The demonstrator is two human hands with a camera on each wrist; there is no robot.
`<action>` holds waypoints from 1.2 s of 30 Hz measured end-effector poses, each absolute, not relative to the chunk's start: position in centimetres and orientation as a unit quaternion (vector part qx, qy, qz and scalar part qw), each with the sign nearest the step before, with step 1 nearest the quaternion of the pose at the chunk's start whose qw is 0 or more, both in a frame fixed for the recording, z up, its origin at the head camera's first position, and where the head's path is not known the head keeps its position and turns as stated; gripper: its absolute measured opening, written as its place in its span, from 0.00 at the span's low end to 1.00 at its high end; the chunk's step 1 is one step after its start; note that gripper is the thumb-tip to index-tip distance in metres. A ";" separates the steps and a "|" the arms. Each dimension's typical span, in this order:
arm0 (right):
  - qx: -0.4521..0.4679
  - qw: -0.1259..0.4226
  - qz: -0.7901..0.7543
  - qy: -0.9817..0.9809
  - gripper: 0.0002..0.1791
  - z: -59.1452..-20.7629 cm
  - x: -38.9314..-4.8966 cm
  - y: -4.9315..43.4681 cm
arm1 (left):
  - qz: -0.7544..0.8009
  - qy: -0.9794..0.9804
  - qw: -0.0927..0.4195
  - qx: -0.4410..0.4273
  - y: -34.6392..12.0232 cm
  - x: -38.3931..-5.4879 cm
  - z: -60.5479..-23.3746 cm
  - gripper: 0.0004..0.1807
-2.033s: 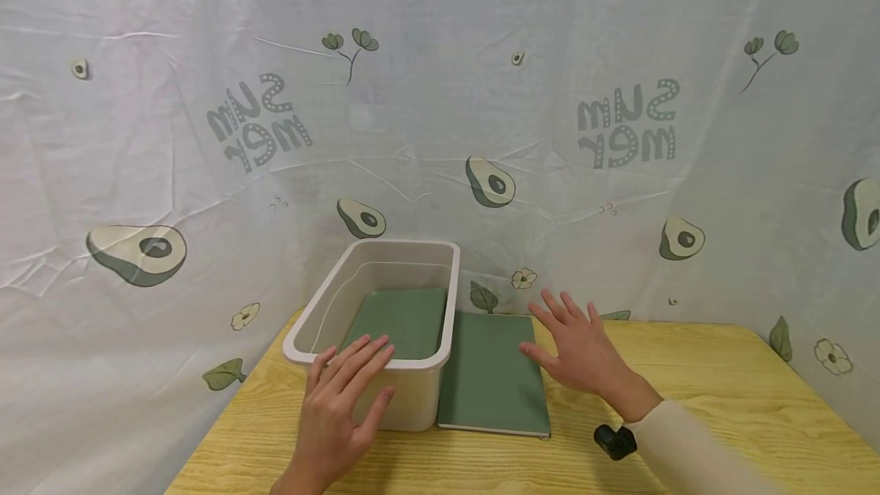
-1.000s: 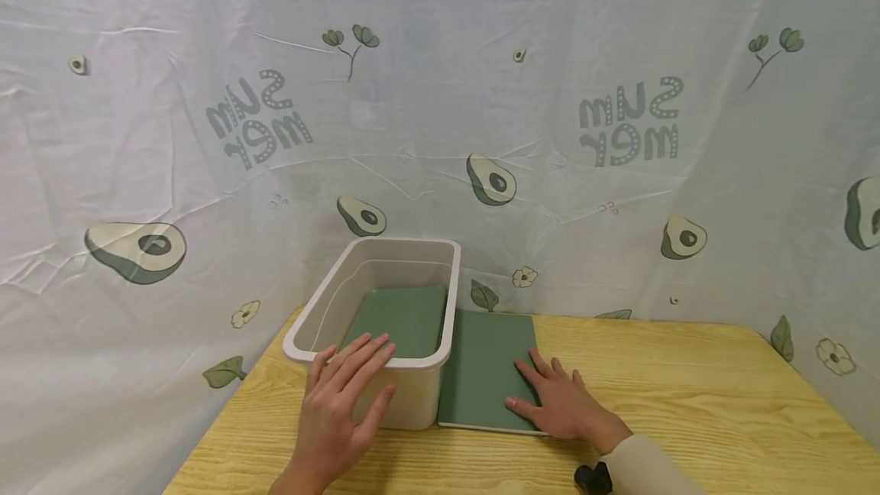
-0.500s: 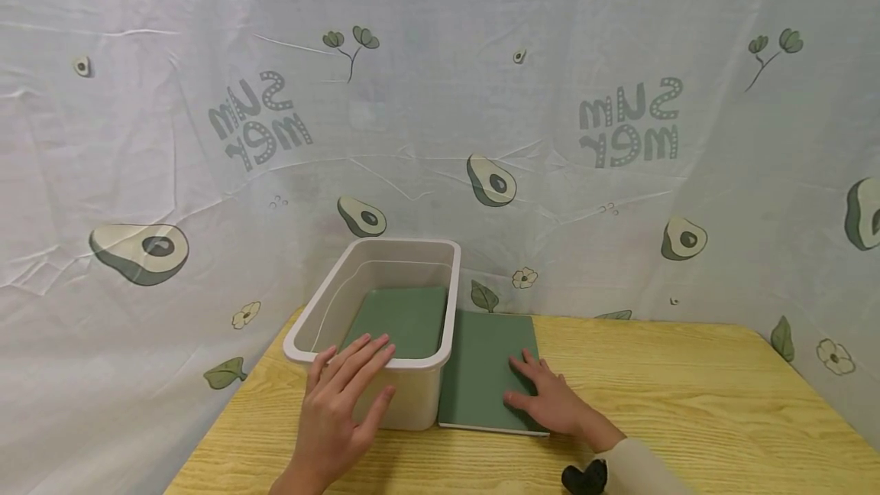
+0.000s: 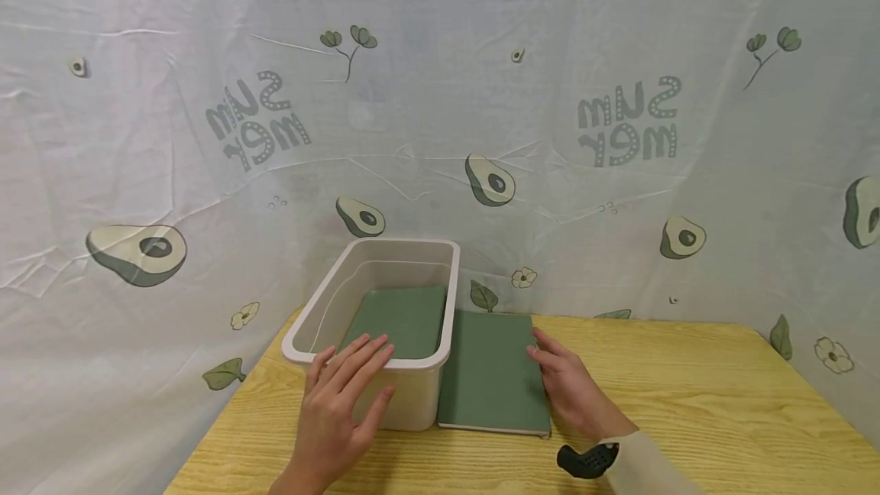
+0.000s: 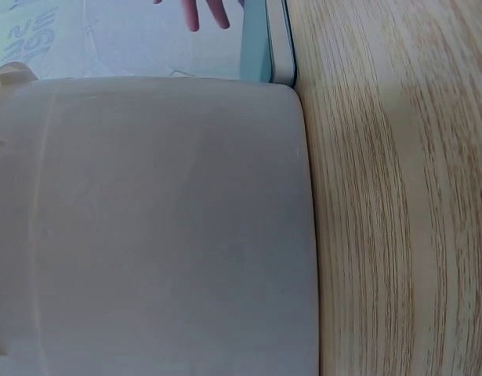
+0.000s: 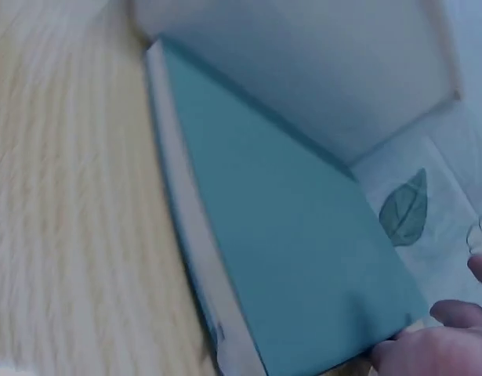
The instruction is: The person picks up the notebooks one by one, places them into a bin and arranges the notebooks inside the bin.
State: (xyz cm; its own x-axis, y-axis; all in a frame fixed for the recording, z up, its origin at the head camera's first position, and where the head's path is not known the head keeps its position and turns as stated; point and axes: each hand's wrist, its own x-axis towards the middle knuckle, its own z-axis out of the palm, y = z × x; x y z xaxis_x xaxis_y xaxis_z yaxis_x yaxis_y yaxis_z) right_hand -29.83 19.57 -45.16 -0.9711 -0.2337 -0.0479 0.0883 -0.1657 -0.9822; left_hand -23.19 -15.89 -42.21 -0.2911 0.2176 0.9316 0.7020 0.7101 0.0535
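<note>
A green hardcover notebook (image 4: 488, 380) with pale page edges lies flat on the table, against the right side of a pale plastic bin (image 4: 406, 403). My right hand (image 4: 574, 388) is turned on its side at the notebook's right edge, with its fingertips right at the cover's edge. The right wrist view shows the notebook (image 6: 280, 211) close up and part of that hand (image 6: 436, 345) at its corner. My left hand (image 4: 337, 418) rests with straight fingers on the bin's near rim. Another green cover (image 4: 409, 319) lies inside the bin, its near end partly behind the left fingers.
The wooden table (image 4: 687, 403) extends to the right of the notebook. Behind the bin hangs a pale curtain (image 4: 584, 250) printed with avocados and leaves. A black band (image 4: 587, 461) is around the right wrist. The bin's near wall (image 5: 162, 219) fills much of the left wrist view.
My right hand came down onto the notebook's cover, then moved off it to the right and turned sideways at its edge. The left hand, bin and notebook have stayed in place.
</note>
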 end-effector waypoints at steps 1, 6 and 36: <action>-0.056 0.105 -0.780 0.615 0.43 -45.2 -29.9 19.8 | -0.236 -0.768 0.515 -0.299 -15.9 -23.2 -42.2 0.24; -0.027 0.107 -0.851 0.514 0.42 -45.4 -29.9 20.7 | -0.235 -0.769 0.514 -0.298 -15.9 -23.1 -42.2 0.25; -0.044 0.214 -0.793 0.569 0.44 -45.9 -30.2 21.5 | -0.227 -0.776 0.510 -0.293 -16.0 -23.0 -42.2 0.25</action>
